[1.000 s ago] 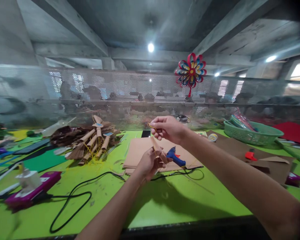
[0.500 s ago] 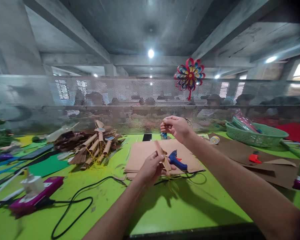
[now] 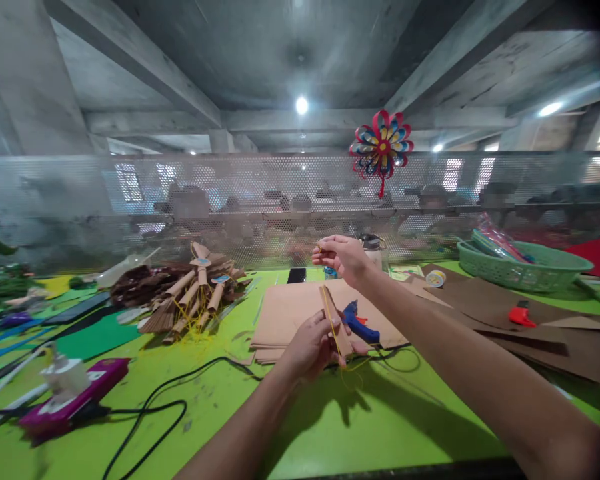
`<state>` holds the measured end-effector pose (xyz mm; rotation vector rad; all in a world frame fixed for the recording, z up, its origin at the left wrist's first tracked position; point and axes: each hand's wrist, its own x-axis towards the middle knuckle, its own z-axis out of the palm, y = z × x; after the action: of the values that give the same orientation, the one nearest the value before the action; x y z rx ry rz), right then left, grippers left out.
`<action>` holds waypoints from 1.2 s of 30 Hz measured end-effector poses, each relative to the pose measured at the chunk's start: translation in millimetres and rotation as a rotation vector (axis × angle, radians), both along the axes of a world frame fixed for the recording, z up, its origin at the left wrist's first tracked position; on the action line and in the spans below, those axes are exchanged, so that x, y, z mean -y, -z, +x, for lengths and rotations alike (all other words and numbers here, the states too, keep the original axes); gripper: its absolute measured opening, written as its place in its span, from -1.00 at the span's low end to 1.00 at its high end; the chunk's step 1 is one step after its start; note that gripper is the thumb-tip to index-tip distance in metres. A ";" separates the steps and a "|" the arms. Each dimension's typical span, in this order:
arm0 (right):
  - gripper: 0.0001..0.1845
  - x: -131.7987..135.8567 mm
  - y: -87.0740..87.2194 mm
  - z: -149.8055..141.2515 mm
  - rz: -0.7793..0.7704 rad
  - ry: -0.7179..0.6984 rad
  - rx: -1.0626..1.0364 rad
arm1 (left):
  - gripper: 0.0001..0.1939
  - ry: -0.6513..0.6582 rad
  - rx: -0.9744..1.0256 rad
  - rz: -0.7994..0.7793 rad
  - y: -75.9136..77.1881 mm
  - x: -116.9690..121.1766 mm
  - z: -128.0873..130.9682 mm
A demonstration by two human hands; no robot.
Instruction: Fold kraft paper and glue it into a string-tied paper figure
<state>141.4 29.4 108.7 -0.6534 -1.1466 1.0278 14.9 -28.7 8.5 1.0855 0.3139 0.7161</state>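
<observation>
My left hand (image 3: 314, 345) is closed around a folded brown paper piece (image 3: 331, 315), held upright above the green table (image 3: 360, 420). A thin yellow thread (image 3: 329, 312) runs from that piece up to my right hand (image 3: 341, 257), which pinches its upper end between thumb and fingers. The thread's loose end trails down onto the table beside my left hand. A blue glue gun (image 3: 361, 325) lies just behind my left hand on a stack of brown paper sheets (image 3: 290, 315).
A pile of finished brown paper pieces with yellow threads (image 3: 190, 293) lies at the left. A magenta device (image 3: 70, 393) and black cable (image 3: 155, 413) are near left. A green basket (image 3: 523, 265) and brown sheets (image 3: 540, 327) sit right. A mesh screen (image 3: 230, 200) backs the table, a paper pinwheel (image 3: 381, 143) on it.
My right hand has stayed raised with the thread, shifting slightly right then back. My left hand has moved a little right and lower with the paper piece; the view tilted slightly.
</observation>
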 end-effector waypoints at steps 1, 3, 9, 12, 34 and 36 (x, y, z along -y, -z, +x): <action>-0.92 -2.7 -0.8 -0.6 -0.004 0.008 0.008 | -0.77 0.012 -0.004 0.005 -0.3 0.8 0.2; -0.93 -7.7 -2.8 -1.7 -0.019 0.037 0.022 | -0.80 0.032 -0.009 0.009 -1.1 2.5 0.5; -0.89 -28.1 2.1 -3.4 -0.067 0.126 0.049 | -0.80 0.049 0.013 -0.015 -1.2 4.1 0.2; -0.86 -40.1 12.5 0.2 -0.097 0.174 0.064 | -0.80 0.051 0.009 -0.026 0.3 3.1 -0.4; -0.77 28.2 75.7 46.8 -0.320 0.248 0.500 | -0.78 -0.091 -0.010 -0.035 -4.1 -5.5 -7.0; -0.70 44.8 75.5 40.6 -0.279 0.211 0.527 | -0.75 -0.100 0.001 -0.032 -3.4 -7.6 -7.3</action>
<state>182.0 -15.3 33.2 -1.2950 -1.3577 0.8628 7.6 -21.1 11.9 1.0441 0.3798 0.7981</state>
